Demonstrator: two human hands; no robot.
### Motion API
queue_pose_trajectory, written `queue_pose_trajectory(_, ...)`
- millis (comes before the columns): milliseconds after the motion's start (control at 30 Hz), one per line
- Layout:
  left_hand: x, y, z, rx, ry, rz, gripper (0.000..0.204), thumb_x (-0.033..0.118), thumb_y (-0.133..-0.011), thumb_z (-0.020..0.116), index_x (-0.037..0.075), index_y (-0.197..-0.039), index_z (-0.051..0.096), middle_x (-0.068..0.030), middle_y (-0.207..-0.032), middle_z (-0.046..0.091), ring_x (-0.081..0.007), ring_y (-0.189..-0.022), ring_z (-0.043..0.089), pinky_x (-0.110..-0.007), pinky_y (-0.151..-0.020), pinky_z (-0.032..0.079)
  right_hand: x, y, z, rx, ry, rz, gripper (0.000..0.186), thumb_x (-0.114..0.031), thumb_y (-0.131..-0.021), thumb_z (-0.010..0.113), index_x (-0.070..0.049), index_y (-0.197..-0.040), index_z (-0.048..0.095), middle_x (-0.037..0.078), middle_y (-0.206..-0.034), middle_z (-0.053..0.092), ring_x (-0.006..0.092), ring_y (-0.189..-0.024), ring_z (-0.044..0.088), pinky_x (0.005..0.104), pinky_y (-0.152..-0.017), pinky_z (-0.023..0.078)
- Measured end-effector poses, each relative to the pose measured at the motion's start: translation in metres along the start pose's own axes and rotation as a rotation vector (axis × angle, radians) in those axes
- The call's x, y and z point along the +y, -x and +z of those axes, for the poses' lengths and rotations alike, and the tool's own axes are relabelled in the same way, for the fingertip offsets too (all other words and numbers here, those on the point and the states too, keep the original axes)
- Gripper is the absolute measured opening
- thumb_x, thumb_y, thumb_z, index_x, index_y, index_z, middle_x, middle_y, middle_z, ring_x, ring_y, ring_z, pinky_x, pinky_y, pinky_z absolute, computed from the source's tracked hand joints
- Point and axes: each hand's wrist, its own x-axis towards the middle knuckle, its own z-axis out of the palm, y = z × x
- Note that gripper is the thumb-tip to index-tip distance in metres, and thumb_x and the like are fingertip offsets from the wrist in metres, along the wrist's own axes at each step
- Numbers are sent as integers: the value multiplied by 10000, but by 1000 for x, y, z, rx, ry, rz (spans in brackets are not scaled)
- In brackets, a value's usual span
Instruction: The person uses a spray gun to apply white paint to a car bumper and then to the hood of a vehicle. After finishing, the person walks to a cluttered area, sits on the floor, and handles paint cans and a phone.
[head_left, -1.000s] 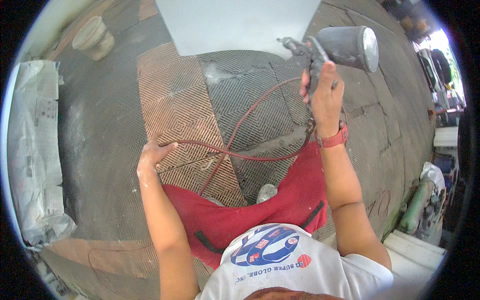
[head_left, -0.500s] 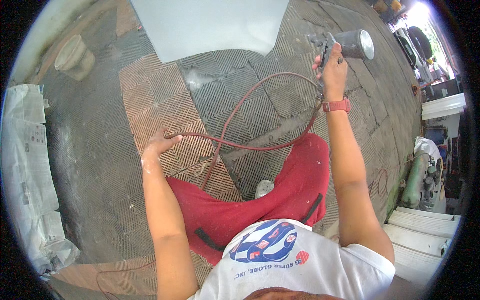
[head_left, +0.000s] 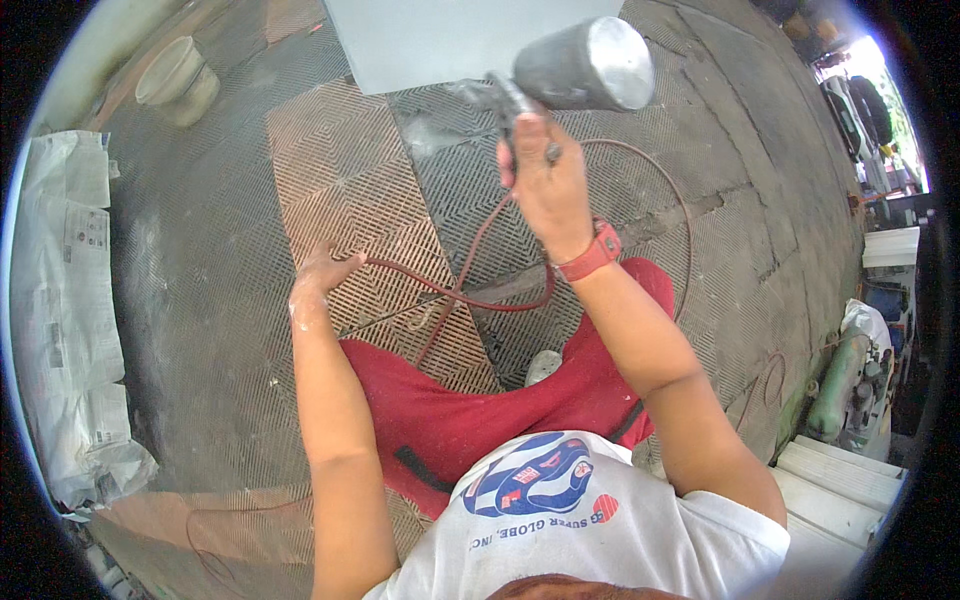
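In my right hand is a spray gun with a round metal cup, my fingers wrapped around its grip. The gun's front end points left, just in front of the pale grey panel, and looks blurred. A faint whitish haze shows near the nozzle. My left hand grips a dark red air hose at the left. The hose loops across between my hands, and part of it passes behind my right wrist.
Ribbed floor tiles lie under the hose. A dirty white bucket stands at the far left, with paper sheeting along the left side. At the right are a green cylinder and white slatted boards.
My right hand has swung left with the spray gun, from right of the panel to in front of it. My left hand stays on the hose. The view has shifted slightly.
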Motion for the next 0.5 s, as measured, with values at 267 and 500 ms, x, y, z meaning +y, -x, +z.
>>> queue_pose_trajectory(267, -18, -18, 6, -25, -18, 5, 1081, 633, -831, 859, 12, -1627, 476, -300, -1590, 556, -423, -1513, 517, -482, -1270, 399, 6, 8, 11, -88, -46, 72, 613, -557, -1143, 529, 3, -1326, 698, -16, -778, 638, 65, -613, 566, 234, -533, 444)
queue_pose_trajectory(500, 3, -3, -1, -52, 16, 4, 1053, 617, -855, 834, 23, -1642, 464, -256, -1637, 524, -405, -1545, 480, -484, -1287, 374, 26, -2, -78, 236, 213, 27, 758, -673, -1144, 383, -15, -916, 683, 19, -697, 622, 94, -561, 568, 258, -501, 442)
